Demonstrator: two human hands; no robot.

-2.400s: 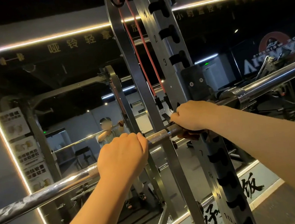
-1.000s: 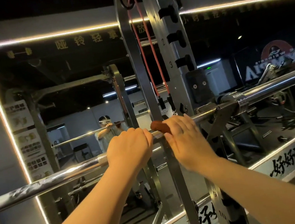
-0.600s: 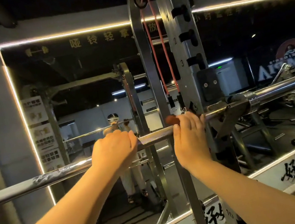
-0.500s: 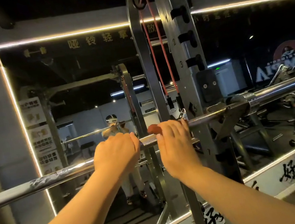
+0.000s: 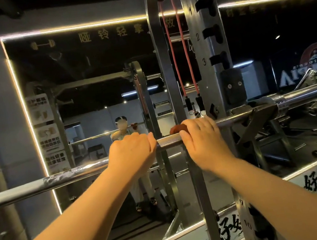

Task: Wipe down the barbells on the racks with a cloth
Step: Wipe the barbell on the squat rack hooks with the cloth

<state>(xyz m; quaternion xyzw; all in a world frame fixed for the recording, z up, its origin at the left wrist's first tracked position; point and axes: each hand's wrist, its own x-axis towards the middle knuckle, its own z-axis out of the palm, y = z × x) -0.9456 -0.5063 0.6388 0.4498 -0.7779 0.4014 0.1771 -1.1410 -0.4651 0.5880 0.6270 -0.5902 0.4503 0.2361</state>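
Note:
A long steel barbell crosses the view at chest height and rests on a hook of the grey rack upright. My left hand is closed around the bar left of its knurled stretch. My right hand presses a small reddish-brown cloth onto the bar, just left of the rack hook; only the cloth's left end shows past my fingers.
A large wall mirror with a lit frame stands right behind the rack and reflects the gym and a person. Two red resistance bands hang beside the numbered upright. The bar's sleeve runs off to the right.
My right hand with the cloth has slid back and forth along the bar near the rack hook, now a little left of the hook. My left hand has kept its grip.

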